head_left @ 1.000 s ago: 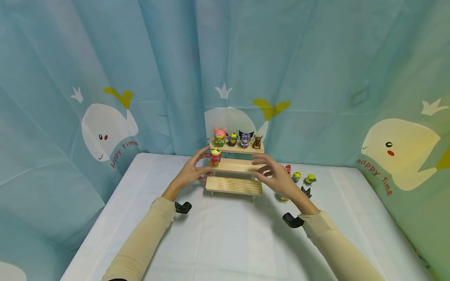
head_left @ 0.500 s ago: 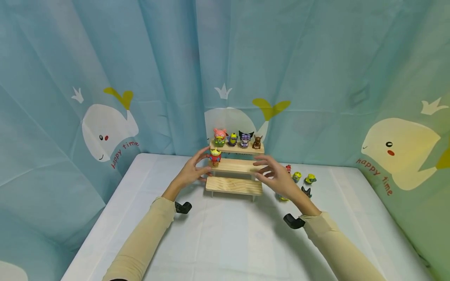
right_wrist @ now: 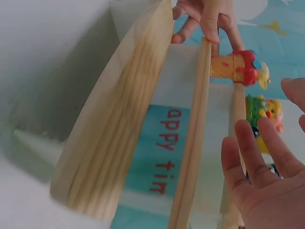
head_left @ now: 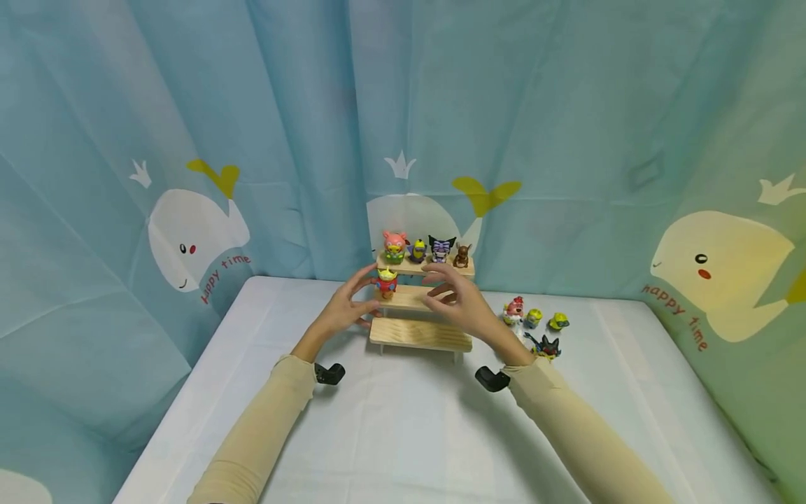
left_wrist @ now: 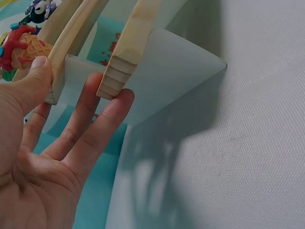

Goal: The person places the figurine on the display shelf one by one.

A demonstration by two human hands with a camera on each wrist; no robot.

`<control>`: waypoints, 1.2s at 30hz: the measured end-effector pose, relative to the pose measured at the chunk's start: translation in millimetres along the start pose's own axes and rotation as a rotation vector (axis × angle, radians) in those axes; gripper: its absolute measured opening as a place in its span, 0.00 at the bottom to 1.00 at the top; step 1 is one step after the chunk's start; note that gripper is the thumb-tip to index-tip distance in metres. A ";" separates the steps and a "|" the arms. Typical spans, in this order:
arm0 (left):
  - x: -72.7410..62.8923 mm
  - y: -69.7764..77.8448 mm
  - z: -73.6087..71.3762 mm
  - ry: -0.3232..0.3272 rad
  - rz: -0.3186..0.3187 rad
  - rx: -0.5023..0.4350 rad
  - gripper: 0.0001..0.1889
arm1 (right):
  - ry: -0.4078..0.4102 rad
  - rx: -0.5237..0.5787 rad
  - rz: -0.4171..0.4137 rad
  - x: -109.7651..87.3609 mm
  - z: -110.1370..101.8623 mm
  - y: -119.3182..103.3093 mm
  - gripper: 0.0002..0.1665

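Observation:
A three-tier wooden display stand (head_left: 420,334) stands near the back of the table. My left hand (head_left: 343,308) holds its left end; in the left wrist view, the thumb lies on the middle board and fingertips meet the lowest board's end. A red and yellow figurine (head_left: 387,281) with a waffle-cone base stands at the middle tier's left end, beside my left hand. In front of the middle tier's right part is my right hand (head_left: 460,301), fingers loosely bent and holding nothing. Along the top tier stand a pink figurine (head_left: 394,246), a purple-caped one, a black-eared one and a brown one.
Right of the stand, several small figurines lie or stand on the table, among them a red and white one (head_left: 513,310), a yellow one (head_left: 557,321) and a dark pointed-eared one (head_left: 546,346). A blue curtain (head_left: 302,210) with whale prints hangs behind.
My right hand has moved left from the stand's right end to over the middle tier, uncovering more figurines on the right. My left hand has stayed on the stand's left end.

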State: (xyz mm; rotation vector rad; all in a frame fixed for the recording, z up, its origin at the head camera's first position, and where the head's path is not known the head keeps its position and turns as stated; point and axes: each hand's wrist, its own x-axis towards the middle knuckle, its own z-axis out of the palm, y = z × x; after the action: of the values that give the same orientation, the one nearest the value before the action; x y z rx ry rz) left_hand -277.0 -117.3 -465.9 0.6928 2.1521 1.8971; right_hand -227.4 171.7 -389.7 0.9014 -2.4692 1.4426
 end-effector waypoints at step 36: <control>-1.0 1.7 1.0 0.000 -0.031 -0.019 0.40 | 0.066 -0.078 -0.091 43.9 63.8 10.3 0.27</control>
State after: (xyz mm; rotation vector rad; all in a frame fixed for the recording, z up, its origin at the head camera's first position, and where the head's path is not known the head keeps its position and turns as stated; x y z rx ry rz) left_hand -275.4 -116.8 -464.6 0.6523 2.1298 1.8992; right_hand -257.9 103.8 -413.3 0.9219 -2.3864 1.3156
